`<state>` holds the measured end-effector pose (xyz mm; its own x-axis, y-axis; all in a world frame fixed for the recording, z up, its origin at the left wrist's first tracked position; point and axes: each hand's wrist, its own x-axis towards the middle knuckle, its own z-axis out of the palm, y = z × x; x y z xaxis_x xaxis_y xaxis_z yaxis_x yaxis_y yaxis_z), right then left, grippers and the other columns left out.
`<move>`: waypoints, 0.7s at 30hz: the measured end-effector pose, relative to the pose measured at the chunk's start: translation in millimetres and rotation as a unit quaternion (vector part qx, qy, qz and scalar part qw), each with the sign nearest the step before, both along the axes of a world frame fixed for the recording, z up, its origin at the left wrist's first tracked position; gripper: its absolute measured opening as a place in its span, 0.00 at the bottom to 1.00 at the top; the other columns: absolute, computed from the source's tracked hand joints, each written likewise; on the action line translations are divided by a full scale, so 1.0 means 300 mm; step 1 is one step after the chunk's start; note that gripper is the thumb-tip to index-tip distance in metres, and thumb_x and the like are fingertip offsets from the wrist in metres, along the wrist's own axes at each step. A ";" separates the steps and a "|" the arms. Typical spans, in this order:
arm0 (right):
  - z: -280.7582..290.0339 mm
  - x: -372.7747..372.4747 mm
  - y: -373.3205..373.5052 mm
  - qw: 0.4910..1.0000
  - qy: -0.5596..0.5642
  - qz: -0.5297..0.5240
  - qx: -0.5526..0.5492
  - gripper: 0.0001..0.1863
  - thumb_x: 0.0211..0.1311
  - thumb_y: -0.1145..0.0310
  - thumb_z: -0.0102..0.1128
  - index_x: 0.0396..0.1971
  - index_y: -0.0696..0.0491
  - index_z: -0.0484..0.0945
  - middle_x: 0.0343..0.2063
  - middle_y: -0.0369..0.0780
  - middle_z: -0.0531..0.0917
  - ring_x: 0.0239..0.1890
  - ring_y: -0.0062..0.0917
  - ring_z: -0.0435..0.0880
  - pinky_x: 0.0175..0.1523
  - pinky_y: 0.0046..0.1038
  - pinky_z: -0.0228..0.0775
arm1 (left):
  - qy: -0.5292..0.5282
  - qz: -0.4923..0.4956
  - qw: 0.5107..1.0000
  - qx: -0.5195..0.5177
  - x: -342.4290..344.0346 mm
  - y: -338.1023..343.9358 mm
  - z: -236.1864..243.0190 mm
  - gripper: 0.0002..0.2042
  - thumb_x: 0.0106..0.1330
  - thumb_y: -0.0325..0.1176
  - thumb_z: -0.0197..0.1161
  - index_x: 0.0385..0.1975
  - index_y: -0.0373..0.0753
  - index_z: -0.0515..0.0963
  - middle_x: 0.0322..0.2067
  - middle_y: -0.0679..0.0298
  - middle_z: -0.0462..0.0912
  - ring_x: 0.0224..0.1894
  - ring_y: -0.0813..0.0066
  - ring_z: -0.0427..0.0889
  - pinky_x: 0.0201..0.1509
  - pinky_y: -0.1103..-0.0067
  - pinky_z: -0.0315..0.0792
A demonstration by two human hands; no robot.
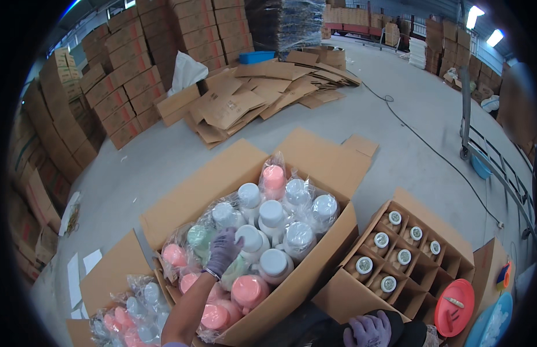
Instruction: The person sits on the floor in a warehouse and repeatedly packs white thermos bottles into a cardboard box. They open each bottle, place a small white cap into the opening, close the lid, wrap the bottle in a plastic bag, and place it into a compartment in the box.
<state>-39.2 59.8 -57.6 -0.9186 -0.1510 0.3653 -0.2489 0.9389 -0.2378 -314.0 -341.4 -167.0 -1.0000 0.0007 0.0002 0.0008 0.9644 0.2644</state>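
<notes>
The right hand (369,329), in a purple glove, sits lowest in the view, fingers curled down on a dark rounded thing (390,324) at the bottom edge; whether it grips it or only rests there I cannot tell. The left hand (223,250), gloved the same, reaches into the big open carton (315,272), its fingers spread wide over a white-capped bottle (249,238) without closing round it.

That carton is packed with plastic-wrapped bottles standing upright, their caps white, pink and pale green. A second open carton (115,272) at lower left holds more wrapped bottles of the same colours. To the right, a divided carton (447,243) has cardboard cells; seven hold brown bottles with white caps (381,239), and the cells toward the near side stand vacant.

A red round lid (455,306) and a blue round thing (497,321) lie at lower right, the blue one cut off by the rim. The bottles' wrapping blurs their shapes.

The floor (395,133) is grey concrete, with a black cable (430,147) running across it. Flattened cardboard (263,95) lies in a heap beyond, and stacked cartons (130,69) line the left wall of the warehouse.
</notes>
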 end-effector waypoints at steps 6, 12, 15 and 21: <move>0.036 -0.021 -0.039 0.999 -0.017 0.035 -0.007 0.12 0.57 0.62 0.65 0.39 0.50 0.79 0.37 0.39 0.82 0.44 0.34 0.80 0.65 0.46 0.65 | -0.060 -0.093 0.993 -0.044 -0.064 0.061 -0.012 0.44 0.50 0.54 0.73 0.66 0.43 0.63 0.59 0.43 0.68 0.55 0.42 0.76 0.60 0.55 0.70; -0.002 -0.042 -0.031 0.993 -0.001 -0.018 -0.116 0.16 0.58 0.61 0.66 0.44 0.51 0.80 0.39 0.42 0.83 0.46 0.37 0.81 0.64 0.44 0.66 | 0.071 -0.110 0.935 0.330 0.039 0.250 0.597 0.40 0.49 0.40 0.79 0.62 0.36 0.65 0.54 0.48 0.71 0.56 0.57 0.76 0.58 0.62 0.74; 0.162 -0.118 -0.123 0.862 -0.058 -0.036 -0.501 0.31 0.56 0.65 0.70 0.60 0.55 0.72 0.55 0.41 0.75 0.58 0.35 0.77 0.64 0.36 0.69 | 0.046 -0.235 0.860 0.451 0.275 0.484 0.697 0.36 0.59 0.40 0.72 0.64 0.35 0.62 0.56 0.54 0.71 0.58 0.62 0.74 0.64 0.66 0.69; 0.194 -0.102 0.030 0.837 -0.024 0.003 -0.547 0.27 0.53 0.75 0.67 0.57 0.58 0.77 0.63 0.43 0.67 0.66 0.31 0.69 0.67 0.32 0.64 | -0.048 -0.042 0.915 0.399 0.166 0.453 0.367 0.16 0.76 0.39 0.48 0.48 0.35 0.80 0.47 0.53 0.84 0.54 0.62 0.80 0.62 0.73 0.69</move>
